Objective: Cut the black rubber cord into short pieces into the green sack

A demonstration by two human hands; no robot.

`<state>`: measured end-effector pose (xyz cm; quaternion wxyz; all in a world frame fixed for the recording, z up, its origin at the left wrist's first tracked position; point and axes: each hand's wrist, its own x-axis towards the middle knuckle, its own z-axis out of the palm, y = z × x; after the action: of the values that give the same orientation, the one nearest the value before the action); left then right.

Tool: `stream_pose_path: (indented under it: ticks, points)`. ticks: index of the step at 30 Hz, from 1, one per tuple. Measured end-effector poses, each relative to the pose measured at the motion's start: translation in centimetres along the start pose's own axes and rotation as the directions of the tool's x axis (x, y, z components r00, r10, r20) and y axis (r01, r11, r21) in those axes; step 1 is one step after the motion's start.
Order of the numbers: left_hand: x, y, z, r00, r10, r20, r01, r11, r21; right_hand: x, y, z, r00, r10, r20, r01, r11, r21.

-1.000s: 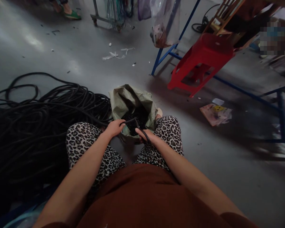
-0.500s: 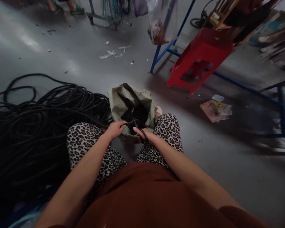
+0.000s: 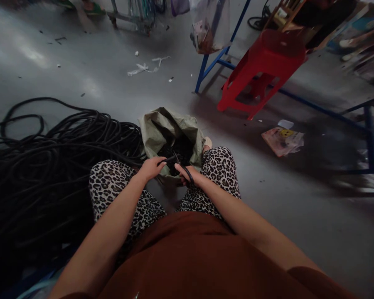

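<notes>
My left hand (image 3: pixel 152 168) is closed on a black hose (image 3: pixel 170 158), whose end sticks out past my fingers over the sack. Scissors with black handles (image 3: pixel 188 174) are in my right hand (image 3: pixel 188 173), their blades up against the hose end; whether the blades are parted is too small to tell. Beneath both hands stands an open green woven sack (image 3: pixel 149 133) with dark pieces (image 3: pixel 184 147) inside. From the left, a big tangled heap of black hose (image 3: pixel 65 143) reaches up to the sack's side.
A red plastic stool (image 3: pixel 264 70) and a blue metal frame (image 3: pixel 202 72) with a hanging clear bag (image 3: pixel 205 35) stand ahead to the right. Printed plastic packets (image 3: pixel 282 141) and white scraps (image 3: pixel 141 69) lie on the floor. Another person's feet (image 3: pixel 92 7) show at the top left.
The view has shifted slightly. Both hands keep nearly the same place over the sack, with the hose and scissors still held.
</notes>
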<state>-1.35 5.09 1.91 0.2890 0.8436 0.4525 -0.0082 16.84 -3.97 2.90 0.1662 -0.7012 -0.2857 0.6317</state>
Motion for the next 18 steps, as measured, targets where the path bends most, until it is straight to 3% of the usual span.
stream_pose_path:
  ticks: [18]
  points:
    - [1.0, -0.4, 1.5, 0.989, -0.044, 0.142, 0.04, 0.999, 0.032, 0.3, 0.1, 0.9, 0.993, 0.08, -0.091, -0.087, 0.993, -0.077]
